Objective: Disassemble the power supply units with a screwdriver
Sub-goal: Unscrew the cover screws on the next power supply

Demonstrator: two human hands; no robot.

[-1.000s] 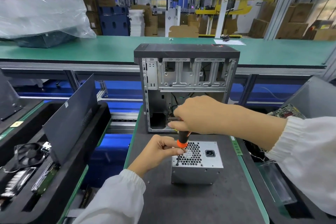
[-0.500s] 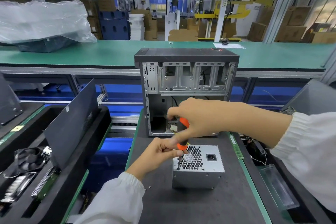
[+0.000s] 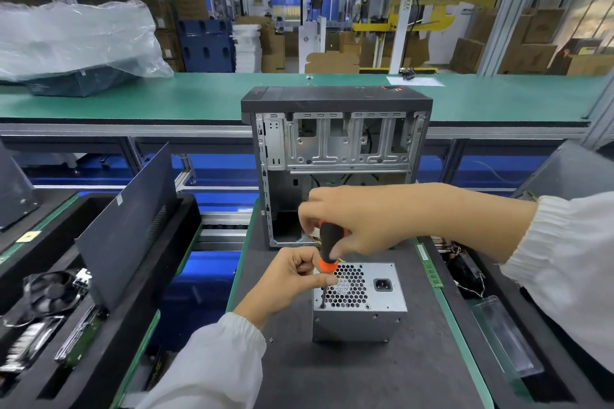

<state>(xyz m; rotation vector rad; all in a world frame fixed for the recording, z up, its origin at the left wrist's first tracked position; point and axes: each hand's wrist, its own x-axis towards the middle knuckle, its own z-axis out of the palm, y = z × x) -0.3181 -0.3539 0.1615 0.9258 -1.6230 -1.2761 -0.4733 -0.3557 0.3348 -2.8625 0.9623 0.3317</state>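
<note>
Gripping the black-and-orange screwdriver [image 3: 328,251] handle, the right hand [image 3: 358,221] holds it upright, tip at the near-left corner of the power supply unit [image 3: 360,304]. Left hand [image 3: 289,279] pinches the shaft below the collar. Unit sits on the dark mat [image 3: 349,375], before the open computer case [image 3: 335,156].

A single head-worn camera is looking forward and down from the person's own eye level, sitting close over the dark work mat [image 3: 365,375]. It is facing an open computer case [image 3: 335,156], with a green bench [image 3: 166,100] and a warehouse stretching farther behind. The wide lens is bending the edges.
</note>
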